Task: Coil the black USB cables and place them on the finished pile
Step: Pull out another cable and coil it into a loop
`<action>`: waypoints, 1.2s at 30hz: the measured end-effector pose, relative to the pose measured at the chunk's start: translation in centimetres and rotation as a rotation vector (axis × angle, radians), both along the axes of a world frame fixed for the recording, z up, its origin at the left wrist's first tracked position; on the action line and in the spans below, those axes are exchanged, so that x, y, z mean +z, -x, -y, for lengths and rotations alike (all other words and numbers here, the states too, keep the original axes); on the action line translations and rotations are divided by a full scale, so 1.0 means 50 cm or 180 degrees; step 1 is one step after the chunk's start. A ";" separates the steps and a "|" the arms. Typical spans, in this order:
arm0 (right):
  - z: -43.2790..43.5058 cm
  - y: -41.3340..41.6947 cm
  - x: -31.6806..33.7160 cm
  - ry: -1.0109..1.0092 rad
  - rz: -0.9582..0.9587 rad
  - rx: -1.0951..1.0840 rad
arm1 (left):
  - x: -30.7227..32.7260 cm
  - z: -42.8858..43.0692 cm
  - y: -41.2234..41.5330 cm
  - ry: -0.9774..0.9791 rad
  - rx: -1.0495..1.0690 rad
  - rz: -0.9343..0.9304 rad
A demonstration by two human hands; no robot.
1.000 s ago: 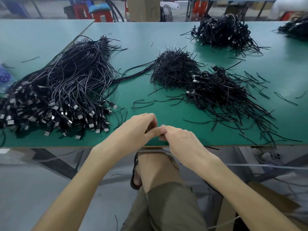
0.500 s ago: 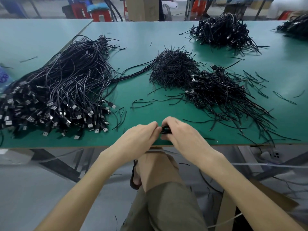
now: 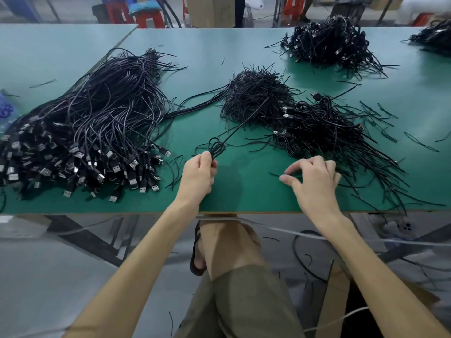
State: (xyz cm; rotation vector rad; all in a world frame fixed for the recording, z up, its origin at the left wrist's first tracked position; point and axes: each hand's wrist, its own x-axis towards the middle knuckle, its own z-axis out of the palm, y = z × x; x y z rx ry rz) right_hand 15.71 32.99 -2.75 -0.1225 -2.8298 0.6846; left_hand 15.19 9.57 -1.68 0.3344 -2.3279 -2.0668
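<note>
1 coiled cable point(image 3: 216, 147) in left hand point(image 3: 199, 175), right hand point(image 3: 314, 180) loosely curled

- The lower part of the coiled cable point(image 3: 216, 147), over the near part of the green table point(image 3: 244, 191), is hidden inside the left hand point(image 3: 199, 176). Its plug cannot be seen.
- It is too small to tell if the thumb of the right hand point(image 3: 314, 179) touches the short wire piece point(image 3: 274, 174) near the table's front edge.
- The big pile of loose USB cables point(image 3: 97, 123) on the table's left side is cut by the picture's left edge.
- A blue object point(image 3: 5, 111) at the table's left side is cut off and cannot be identified.
- The cable pile point(image 3: 432, 39) at the table's far right corner is cut off and blurred.
- Beyond the table's far edge, the red stools point(image 3: 146, 17) and the cardboard box point(image 3: 211, 11) are cut by the top edge.
</note>
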 end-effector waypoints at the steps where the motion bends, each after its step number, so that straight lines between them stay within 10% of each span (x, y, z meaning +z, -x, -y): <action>1: 0.000 0.002 -0.002 0.0070 0.0005 0.0004 | -0.002 -0.001 0.000 0.0012 -0.0018 -0.0009; 9: 0.035 0.002 0.001 -0.0318 -0.0663 0.0395 | -0.011 -0.003 0.000 0.0199 -0.0033 -0.0024; 22: 0.221 -0.003 0.016 0.3186 0.0042 0.0216 | -0.035 -0.017 -0.005 0.1012 -0.0159 -0.0667; 36: 0.213 0.005 -0.002 0.3211 0.0047 0.0319 | -0.011 0.011 -0.013 0.0259 -0.0674 -0.0375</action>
